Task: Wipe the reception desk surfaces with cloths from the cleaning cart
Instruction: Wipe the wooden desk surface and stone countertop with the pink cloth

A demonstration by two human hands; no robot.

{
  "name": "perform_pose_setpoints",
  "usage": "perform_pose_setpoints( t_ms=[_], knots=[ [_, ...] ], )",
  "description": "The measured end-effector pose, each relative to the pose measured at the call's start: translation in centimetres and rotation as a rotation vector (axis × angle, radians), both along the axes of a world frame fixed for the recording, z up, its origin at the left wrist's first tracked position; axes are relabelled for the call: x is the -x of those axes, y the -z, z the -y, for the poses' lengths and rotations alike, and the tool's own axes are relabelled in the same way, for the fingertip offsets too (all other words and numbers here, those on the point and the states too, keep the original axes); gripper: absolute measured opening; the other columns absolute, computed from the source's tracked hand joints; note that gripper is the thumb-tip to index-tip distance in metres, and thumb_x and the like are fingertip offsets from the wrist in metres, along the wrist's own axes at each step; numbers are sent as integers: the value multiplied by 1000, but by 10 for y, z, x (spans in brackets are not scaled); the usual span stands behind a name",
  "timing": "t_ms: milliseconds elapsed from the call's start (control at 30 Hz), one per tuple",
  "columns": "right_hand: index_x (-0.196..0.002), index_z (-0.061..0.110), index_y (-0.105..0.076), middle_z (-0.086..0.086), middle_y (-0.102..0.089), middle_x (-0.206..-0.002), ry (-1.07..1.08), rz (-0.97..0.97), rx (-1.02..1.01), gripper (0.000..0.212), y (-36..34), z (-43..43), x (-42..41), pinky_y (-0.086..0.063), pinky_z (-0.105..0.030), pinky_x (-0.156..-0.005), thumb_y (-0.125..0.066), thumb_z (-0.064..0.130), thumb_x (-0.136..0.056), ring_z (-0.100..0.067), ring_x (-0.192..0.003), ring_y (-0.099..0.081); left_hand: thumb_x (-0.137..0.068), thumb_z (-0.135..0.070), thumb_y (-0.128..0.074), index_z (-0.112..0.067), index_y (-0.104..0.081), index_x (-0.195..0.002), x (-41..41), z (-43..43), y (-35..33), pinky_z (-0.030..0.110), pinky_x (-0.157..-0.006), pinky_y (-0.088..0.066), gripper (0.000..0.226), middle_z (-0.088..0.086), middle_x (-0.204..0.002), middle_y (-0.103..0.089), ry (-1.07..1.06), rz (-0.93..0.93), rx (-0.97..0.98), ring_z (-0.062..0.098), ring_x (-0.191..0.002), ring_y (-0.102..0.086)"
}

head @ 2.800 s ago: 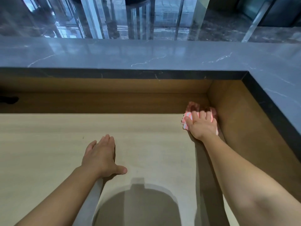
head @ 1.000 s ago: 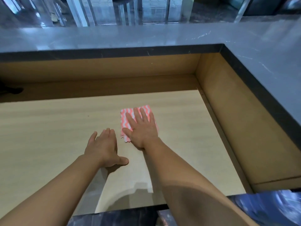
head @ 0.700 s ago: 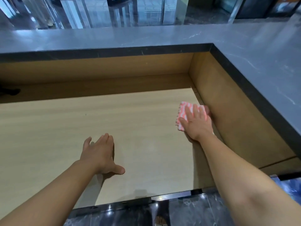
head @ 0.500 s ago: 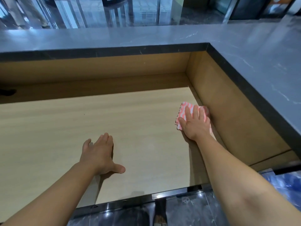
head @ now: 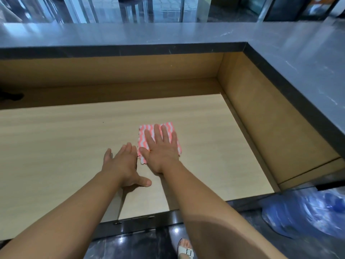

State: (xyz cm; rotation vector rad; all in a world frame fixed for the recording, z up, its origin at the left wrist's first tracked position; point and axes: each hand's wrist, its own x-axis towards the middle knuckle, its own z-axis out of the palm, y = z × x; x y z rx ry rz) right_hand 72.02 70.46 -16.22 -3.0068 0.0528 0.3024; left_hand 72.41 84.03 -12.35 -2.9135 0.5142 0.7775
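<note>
Grey stone counter top [head: 168, 34] wraps the back and right of the scene in an L, standing above the pale wood surface [head: 56, 146] that takes up most of the view. Brown panels [head: 270, 128] wall that lower surface in behind and on the right. Below its near edge lies dark glossy floor [head: 140, 245], with a blue plastic bag [head: 308, 212] at the right and a sandalled foot [head: 184, 249] showing. Both bare forearms reach forward over the surface. The left grip [head: 122, 165] lies palm down with fingers straight and thumb splayed, holding nothing; it looks placed there to prop the person as they lean in. The right grip [head: 161, 152] is also flat and spread wide, fingers straight, pressing down on the pink-and-white cloth [head: 142, 132] rather than clutching it, which suits wiping because the whole palm loads the fabric evenly. That cloth sits near the middle of the wood surface, just right of the left fingertips, well apart from the side panel. It appears folded into a flat rectangle, and its long axis seems to run away from the person toward the back panel, leaning slightly right, in line with the fingers on it. A tiny dark speck [head: 103, 122] lies on the wood to the cloth's far left, so I judge the wiping is unfinished.
</note>
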Motion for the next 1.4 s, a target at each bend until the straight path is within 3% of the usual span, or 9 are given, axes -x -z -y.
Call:
perform_pose_setpoints(
  t_ms=[200,400,567,733,1000,1100,1167,1233,1400],
  knots=[
    [-152,36,13,2,20,-161,58,4,8,65,-4,63,13,14,-49,-117,-10,63,-97,-21,-146,24,-53,-81,-67,-14,-29,-139,-4,4,0,55,-116,-7,115,3,-152,-27,4,9,-20,20,-143,-23],
    [-154,33,9,-1,14,-162,291,-4,82,65,-9,159,51,9,-49,-119,-10,60,-98,-24,-148,17,-52,-82,-66,-14,-29,-138,-6,4,0,55,-116,-6,115,2,-151,-27,15,6,-36,19,-143,-22],
    [-155,29,6,-3,13,-163,395,-30,45,65,-12,197,72,-8,-46,-118,-14,57,-100,-24,-149,16,-52,-83,-66,-15,-30,-138,-5,1,2,56,-116,-7,116,2,-151,-27,22,22,-14,19,-143,-21],
    [-154,29,10,-6,19,-161,521,-80,26,63,-10,166,70,9,-51,-118,-11,55,-101,-27,-147,20,-52,-85,-63,-16,-30,-139,-1,-3,0,56,-116,-6,116,1,-151,-28,24,56,19,19,-143,-23],
    [-152,26,19,-10,25,-158,354,-43,21,64,-11,58,62,17,-55,-115,-5,55,-100,-31,-145,25,-68,-77,-60,-16,-3,-153,32,-16,-7,49,-117,6,120,2,-162,4,11,129,88,15,-149,2],
    [-151,27,21,-8,27,-157,226,-31,7,65,-9,13,61,17,-56,-114,-3,57,-99,-31,-143,29,-68,-74,-62,-15,-17,-149,40,-27,-9,47,-117,3,110,4,-161,-7,-3,109,70,16,-148,-8],
    [-151,27,21,-7,28,-156,125,-30,-1,65,-8,-15,62,19,-56,-113,-4,57,-99,-29,-142,32,-67,-71,-65,-17,-35,-134,45,-33,-7,46,-117,-4,91,4,-153,-28,-6,121,86,16,-142,-25],
    [-152,28,19,-6,28,-157,49,-36,2,66,-6,-32,64,20,-55,-112,-6,57,-99,-27,-142,33,-66,-70,-66,-18,-41,-124,49,-34,-5,44,-116,-9,82,1,-142,-40,-12,121,94,15,-135,-36],
    [-153,32,16,-1,25,-159,-34,-43,-7,65,-3,-25,63,19,-52,-114,-10,59,-99,-21,-144,31,-68,-68,-66,-23,-44,-126,55,-23,3,43,-115,-10,77,-1,-138,-42,-26,120,113,14,-133,-38]
  ],
)
